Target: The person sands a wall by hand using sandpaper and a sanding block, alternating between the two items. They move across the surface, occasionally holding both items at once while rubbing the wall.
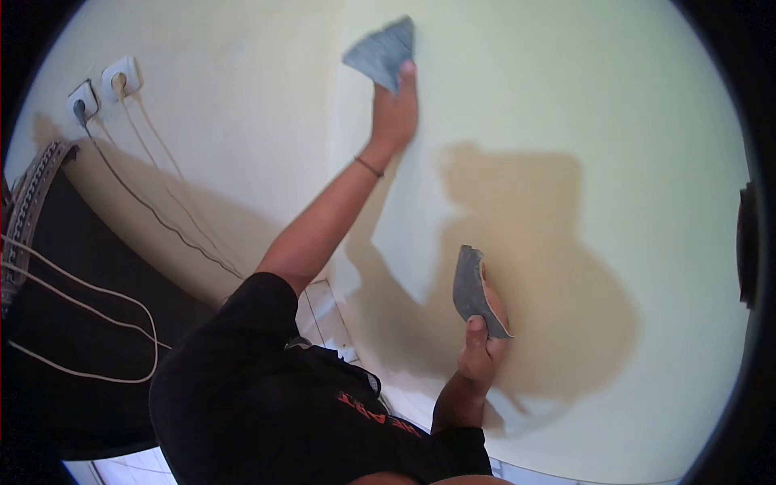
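Note:
High up against the pale wall (647, 121), my left hand (394, 117) is closed on a flat, roughly triangular piece of grey sandpaper (380, 52). Its thumb lies along the lower right edge, and the sheet hides the other fingers. Lower down and to the right, my right hand (481, 356) grips a second piece of grey sandpaper (471, 284), bent into a curve. The thumb presses on the near face at the bottom end, while the fingers show partly behind the curled edge.
Two white wall sockets (121, 78) with plugs and hanging cables are at the upper left. A black rounded object (97, 267) with pale cords (89, 283) over it stands at the left. White floor tiles (323, 311) show beside my body. A dark object (745, 242) is at the right edge.

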The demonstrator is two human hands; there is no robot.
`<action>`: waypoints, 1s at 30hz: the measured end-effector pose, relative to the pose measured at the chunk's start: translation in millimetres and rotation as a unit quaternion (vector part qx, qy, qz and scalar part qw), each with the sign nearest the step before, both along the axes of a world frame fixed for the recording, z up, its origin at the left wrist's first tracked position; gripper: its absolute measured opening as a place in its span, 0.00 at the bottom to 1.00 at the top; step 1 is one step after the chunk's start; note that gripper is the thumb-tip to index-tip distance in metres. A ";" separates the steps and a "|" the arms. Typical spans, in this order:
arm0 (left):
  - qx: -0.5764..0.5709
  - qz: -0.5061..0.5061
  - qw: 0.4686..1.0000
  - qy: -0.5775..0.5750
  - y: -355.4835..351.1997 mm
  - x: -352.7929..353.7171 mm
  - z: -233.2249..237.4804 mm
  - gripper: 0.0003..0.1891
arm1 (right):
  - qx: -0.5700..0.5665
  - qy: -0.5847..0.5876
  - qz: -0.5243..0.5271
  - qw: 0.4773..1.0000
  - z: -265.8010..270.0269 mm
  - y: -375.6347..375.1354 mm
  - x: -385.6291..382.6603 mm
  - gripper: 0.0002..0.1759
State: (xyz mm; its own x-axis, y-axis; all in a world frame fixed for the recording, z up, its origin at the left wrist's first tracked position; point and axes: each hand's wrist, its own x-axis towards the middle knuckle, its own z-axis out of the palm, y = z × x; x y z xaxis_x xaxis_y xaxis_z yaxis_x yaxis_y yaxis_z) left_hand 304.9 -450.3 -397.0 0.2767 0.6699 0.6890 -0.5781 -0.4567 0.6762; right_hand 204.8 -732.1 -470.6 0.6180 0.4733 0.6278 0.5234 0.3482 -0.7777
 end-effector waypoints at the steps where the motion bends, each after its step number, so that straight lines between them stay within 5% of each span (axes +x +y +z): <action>1: -0.014 0.014 0.999 0.031 8.2 -0.9 14.8 0.30 | -0.007 -0.014 0.011 1.000 2.5 -0.2 -0.5 0.27; 6: -0.028 0.007 0.999 0.033 -11.0 -4.4 22.6 0.32 | 0.005 -0.031 0.029 0.999 4.5 -2.8 -0.7 0.26; 10: 0.200 0.065 0.976 -0.063 -56.9 -21.9 -23.4 0.27 | 0.005 -0.043 0.042 0.998 1.6 -1.6 -0.4 0.26; 14: 0.355 0.051 0.933 0.038 -84.5 -54.6 -104.2 0.31 | -0.034 -0.083 0.042 0.995 3.3 6.4 4.9 0.26; 21: 0.348 0.031 0.928 0.129 -98.1 -78.2 -166.8 0.32 | -0.049 -0.109 0.000 0.993 30.0 -2.3 -12.5 0.21; 24: 0.353 -0.009 0.927 0.123 -96.8 -89.3 -162.4 0.32 | -0.079 -0.252 -0.117 0.957 61.8 -23.9 -28.7 0.17; 26: 0.341 -0.013 0.929 0.142 -95.9 -89.6 -162.5 0.32 | -0.154 -0.407 -0.255 0.864 87.2 -33.8 -33.1 0.17; 30: 0.320 -0.013 0.937 0.136 -102.5 -77.6 -175.2 0.30 | -0.249 -0.563 -0.359 0.702 149.1 -50.0 -43.7 0.18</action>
State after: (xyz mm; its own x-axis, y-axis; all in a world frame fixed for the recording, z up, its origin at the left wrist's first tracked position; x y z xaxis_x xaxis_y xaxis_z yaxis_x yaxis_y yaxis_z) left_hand 227.3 -552.8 -572.2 0.5115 0.1331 0.8489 -0.4409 -0.8073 0.3923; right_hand 161.2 -782.1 -321.5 0.0545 0.6279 0.7764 0.8052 -0.4874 0.3377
